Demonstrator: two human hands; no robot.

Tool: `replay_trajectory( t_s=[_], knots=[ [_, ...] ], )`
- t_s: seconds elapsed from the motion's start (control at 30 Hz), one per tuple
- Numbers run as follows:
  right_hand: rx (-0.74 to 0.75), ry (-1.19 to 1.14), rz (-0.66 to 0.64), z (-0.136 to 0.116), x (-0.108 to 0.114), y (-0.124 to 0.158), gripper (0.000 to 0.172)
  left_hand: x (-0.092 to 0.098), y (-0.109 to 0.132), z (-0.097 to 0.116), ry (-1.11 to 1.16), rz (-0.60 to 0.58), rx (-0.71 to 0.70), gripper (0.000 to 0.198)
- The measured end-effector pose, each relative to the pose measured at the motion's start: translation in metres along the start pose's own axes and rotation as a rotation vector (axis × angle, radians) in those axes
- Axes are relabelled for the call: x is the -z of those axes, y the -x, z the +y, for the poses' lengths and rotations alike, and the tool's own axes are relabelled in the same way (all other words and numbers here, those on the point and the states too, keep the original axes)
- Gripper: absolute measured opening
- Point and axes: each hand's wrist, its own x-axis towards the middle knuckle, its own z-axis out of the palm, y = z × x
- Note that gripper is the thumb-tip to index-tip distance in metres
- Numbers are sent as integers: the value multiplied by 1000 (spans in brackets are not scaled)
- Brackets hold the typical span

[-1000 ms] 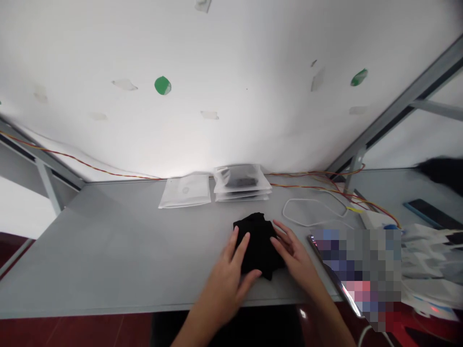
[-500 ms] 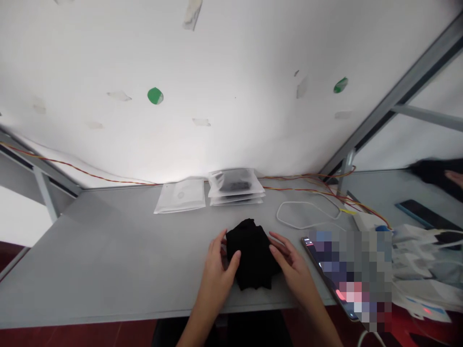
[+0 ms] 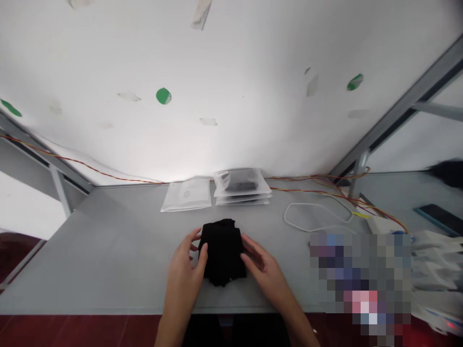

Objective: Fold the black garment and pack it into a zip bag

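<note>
A folded black cloth [image 3: 222,253], perhaps a garment, lies near the front of the grey table [image 3: 119,255]. My left hand [image 3: 186,272] grips its left side, thumb on top and fingers at the edge. On the opposite side, my right hand [image 3: 266,272] holds the right edge with its thumb and fingertips. The bottom edge of the cloth is uneven. Beyond it, at the back, are a stack of frosted plastic bags [image 3: 242,185] with dark contents and a flat whitish bag [image 3: 187,194].
A white cable [image 3: 307,226] loops on the table to the right. Red and yellow wires [image 3: 300,190] run along the back by the white wall [image 3: 238,140]. At the far right are crumpled plastic packets [image 3: 434,260] and a phone [image 3: 441,217]. A blurred-out patch hides the area before them.
The black cloth has shifted left and turned squarer to the table edge, with both hands moving along on its sides. The camera view has swung slightly left.
</note>
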Motion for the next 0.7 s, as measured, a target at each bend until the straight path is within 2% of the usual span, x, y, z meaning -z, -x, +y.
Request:
replay_trajectory(
  t_s=[0.13,0.23,0.3,0.4,0.5,0.57,0.63,0.7],
  knots=[
    [48,105,175,-2,17,2,41,8,-1,-11,29,-97,127,60],
    [53,149,255,-1,37,11,38,10,-2,-15,81,-172,120,60],
    [21,124,291,0,49,16,38,12,-2,-10,157,-206,93,50],
    [-24,22,322,1,64,22,35,11,3,9,302,-222,33,40],
    [-60,-72,361,-2,72,24,30,-3,14,30,492,-273,-82,32],
    [-62,-122,420,-6,74,25,28,-16,19,37,572,-334,-142,29],
    [-45,-165,497,-9,75,27,29,-29,20,34,494,-338,-217,31],
    [-17,-163,546,-10,76,28,33,-39,17,22,281,-292,-306,34]
  ],
)
